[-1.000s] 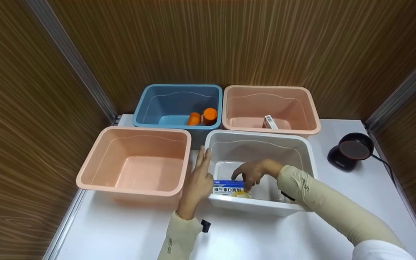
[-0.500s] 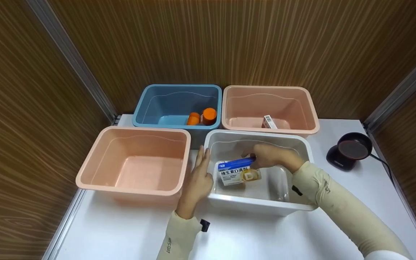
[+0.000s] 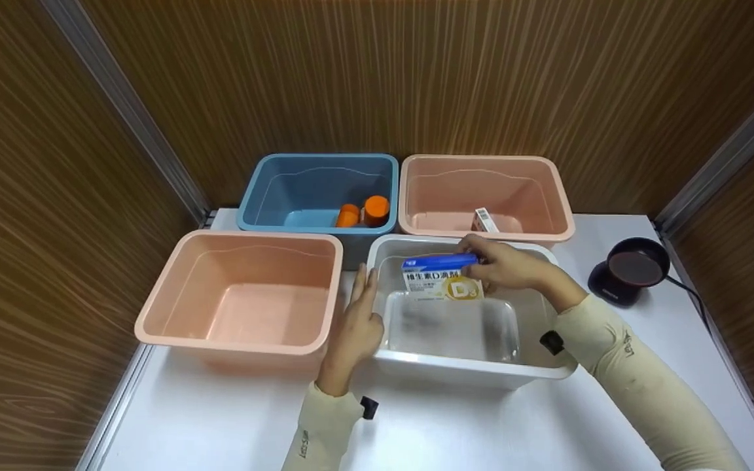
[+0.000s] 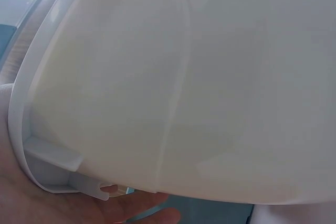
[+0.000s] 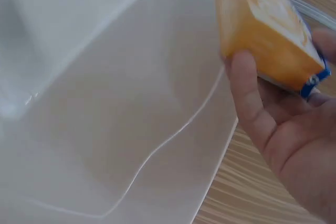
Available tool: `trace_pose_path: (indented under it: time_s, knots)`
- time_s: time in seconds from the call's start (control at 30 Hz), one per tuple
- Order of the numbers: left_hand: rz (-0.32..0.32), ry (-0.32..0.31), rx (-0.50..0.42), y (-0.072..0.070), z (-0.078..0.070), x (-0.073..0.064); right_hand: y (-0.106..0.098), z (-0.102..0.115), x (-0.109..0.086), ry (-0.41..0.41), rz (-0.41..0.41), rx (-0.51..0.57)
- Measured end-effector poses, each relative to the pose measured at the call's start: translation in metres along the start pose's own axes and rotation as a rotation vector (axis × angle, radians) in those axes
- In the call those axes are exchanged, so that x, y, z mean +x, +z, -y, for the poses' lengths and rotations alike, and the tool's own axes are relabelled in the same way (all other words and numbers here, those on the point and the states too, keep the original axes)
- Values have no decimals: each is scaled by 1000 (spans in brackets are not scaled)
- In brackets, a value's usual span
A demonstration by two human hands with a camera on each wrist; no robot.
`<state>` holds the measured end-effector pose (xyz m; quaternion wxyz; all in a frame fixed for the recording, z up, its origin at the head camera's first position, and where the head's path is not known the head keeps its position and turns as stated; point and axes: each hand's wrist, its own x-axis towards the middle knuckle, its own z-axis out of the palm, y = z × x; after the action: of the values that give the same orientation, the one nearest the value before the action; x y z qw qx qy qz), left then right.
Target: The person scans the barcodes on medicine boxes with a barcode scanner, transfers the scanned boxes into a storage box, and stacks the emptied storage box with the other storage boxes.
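My right hand (image 3: 504, 263) grips the right end of a white, blue and yellow vitamin D drops box (image 3: 439, 281), thumb and fingers on opposite sides. The box is held up inside the white bin (image 3: 449, 361), near its back wall. In the right wrist view the yellow end of the drops box (image 5: 268, 35) shows between the fingers (image 5: 245, 80). At the bin's left side my left hand (image 3: 357, 330) rests against the rim, its fingers straight. From the left wrist, the hand (image 4: 68, 208) is seen touching the corner of the white bin (image 4: 115, 87).
A pink bin (image 3: 236, 348) stands left of the white one. Behind are a blue bin (image 3: 315, 229) with orange-capped containers (image 3: 377, 210) and another pink bin (image 3: 485, 159) with a small white box (image 3: 485, 221). A black corded device (image 3: 632, 268) sits at right.
My right hand has taken hold of the vitamin D box at the white bin's floor and lifted it toward the back wall. My left hand has stayed at the rim.
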<state>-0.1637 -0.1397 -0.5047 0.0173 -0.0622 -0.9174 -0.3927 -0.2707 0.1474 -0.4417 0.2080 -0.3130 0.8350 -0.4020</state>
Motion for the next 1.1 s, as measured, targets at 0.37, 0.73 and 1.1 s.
trace_pose_path:
  time_s: [0.37, 0.73, 1.1]
  knots:
    - [2, -3, -34, 0, -1, 1, -9, 11, -10, -20, -98, 274]
    - [10, 13, -62, 0, 2, 1, -16, 17, -26, -125, -394, 236]
    - [5, 33, -61, 0, 2, 0, -28, 19, -47, 32, -681, 240]
